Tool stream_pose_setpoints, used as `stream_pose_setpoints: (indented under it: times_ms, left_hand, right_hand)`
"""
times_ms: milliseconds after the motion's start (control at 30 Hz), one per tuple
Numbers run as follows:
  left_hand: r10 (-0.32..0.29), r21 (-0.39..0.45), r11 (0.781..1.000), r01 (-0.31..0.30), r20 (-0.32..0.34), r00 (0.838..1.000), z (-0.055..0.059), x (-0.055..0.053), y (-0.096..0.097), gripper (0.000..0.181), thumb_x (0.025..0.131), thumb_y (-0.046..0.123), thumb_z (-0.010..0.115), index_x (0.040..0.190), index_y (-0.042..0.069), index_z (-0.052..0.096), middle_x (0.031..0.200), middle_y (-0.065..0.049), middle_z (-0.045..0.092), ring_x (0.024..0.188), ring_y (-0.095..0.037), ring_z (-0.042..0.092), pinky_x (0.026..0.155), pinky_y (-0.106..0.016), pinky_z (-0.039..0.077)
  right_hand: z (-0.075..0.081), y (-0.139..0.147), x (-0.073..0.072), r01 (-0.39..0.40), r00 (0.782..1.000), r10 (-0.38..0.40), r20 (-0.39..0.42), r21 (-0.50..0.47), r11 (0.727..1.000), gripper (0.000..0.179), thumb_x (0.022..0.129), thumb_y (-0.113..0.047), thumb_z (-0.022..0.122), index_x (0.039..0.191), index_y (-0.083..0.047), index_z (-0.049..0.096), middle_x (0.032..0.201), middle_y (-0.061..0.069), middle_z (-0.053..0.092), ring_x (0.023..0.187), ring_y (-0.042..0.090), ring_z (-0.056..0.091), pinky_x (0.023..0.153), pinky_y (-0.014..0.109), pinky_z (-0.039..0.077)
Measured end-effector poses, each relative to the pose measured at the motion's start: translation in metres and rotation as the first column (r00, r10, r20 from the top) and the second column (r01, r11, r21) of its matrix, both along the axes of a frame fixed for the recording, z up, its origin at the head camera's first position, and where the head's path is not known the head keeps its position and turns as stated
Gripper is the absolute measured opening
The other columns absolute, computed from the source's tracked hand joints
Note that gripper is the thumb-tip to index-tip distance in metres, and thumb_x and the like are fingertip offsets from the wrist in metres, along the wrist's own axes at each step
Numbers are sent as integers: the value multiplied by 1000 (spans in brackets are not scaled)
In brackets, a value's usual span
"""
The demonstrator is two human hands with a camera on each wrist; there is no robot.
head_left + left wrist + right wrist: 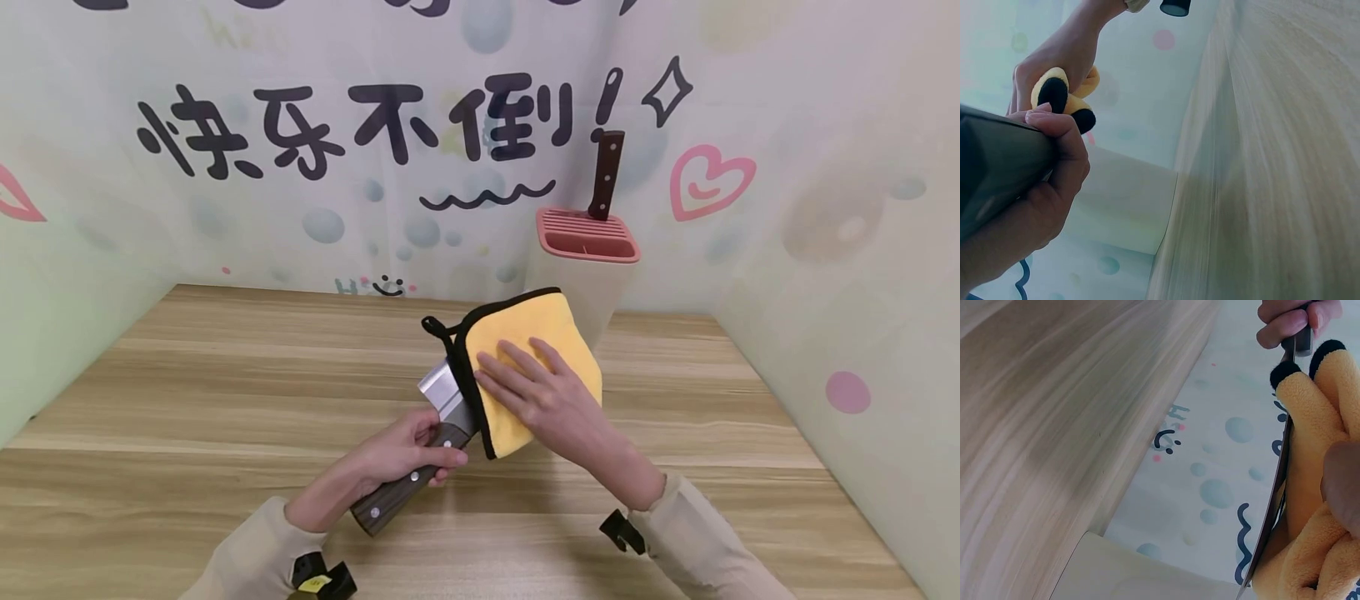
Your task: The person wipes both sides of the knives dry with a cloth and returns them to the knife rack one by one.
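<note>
My left hand (408, 454) grips the dark riveted handle (412, 477) of a broad-bladed kitchen knife (442, 387). The knife is held above the table, its handle toward the lower left. A yellow cloth (540, 325) with black edging covers most of the blade in the head view. On top of that cloth lies my right hand (543, 408), fingers spread, holding it against the blade; the thumb is hidden. From the right wrist, the blade (1272, 500) appears edge-on beside the folded cloth (1310, 412). The left wrist view shows the left fingers (1066, 134) curled around the handle.
A cream knife block (577, 287) with a pink slotted top stands at the back right of the wooden table (262, 400). One brown-handled knife (606, 175) stands upright in it. Printed cloth walls (465, 242) enclose the table behind and at both sides.
</note>
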State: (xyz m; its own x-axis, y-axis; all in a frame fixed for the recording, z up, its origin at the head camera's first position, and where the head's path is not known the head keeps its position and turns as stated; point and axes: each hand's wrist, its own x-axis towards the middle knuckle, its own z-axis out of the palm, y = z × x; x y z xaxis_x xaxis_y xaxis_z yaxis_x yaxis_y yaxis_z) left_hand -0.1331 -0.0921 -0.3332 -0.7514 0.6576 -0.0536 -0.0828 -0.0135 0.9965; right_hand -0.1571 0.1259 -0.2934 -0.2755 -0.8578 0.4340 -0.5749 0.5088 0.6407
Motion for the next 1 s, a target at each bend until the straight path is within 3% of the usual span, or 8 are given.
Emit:
stream_pose_setpoints:
  times_ms: [333,1000]
  left_hand:
    - [-9,-2,1000,9,25,1000,-1,-1,-2,28,82,2,59,99,-12,42,74,-6,55,57,-7,49,51,-16,43]
    - [-15,-9,1000,15,54,998,-1,0,-7,40,83,2,59,109,-18,37,72,-4,53,58,-9,49,52,-17,43]
  right_hand:
    - [3,5,-5,40,998,-38,53,-38,998,39,82,-6,53,121,-13,56,126,1,52,118,24,45,95,44,36]
    - [3,23,-20,111,989,-98,113,-112,988,42,83,3,45,122,-11,55,126,3,52,116,25,46,93,45,37]
